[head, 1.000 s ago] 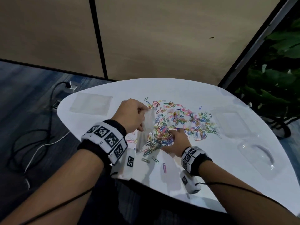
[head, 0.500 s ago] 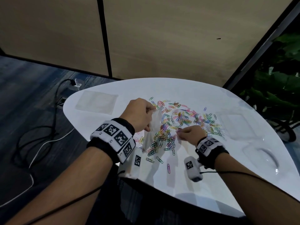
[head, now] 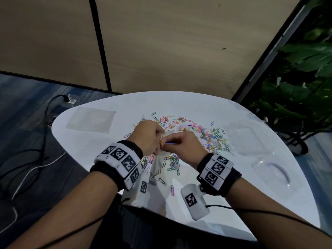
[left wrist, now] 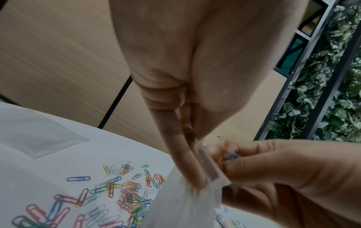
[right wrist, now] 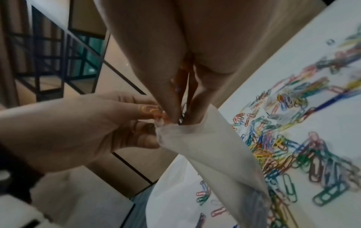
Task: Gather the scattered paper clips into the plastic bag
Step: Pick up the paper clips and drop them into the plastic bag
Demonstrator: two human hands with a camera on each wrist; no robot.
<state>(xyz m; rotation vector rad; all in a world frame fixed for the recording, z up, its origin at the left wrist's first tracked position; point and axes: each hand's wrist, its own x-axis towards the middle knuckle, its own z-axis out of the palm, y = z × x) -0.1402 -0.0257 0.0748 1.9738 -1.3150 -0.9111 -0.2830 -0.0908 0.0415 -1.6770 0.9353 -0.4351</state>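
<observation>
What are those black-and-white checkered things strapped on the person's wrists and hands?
Both forearms are bare, with no sleeves or gloves. The left hand and right hand each have a black wristband carrying a white strip of square black-and-white coded markers. A small white camera block with its own marker hangs under each wrist, trailing a thin black cable.

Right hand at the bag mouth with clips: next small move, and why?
Probably release the pinch so the clips drop in. The right hand pinches a few paper clips right at the mouth of the plastic bag, which the left hand holds up by its top edge; many clips remain on the table.
</observation>
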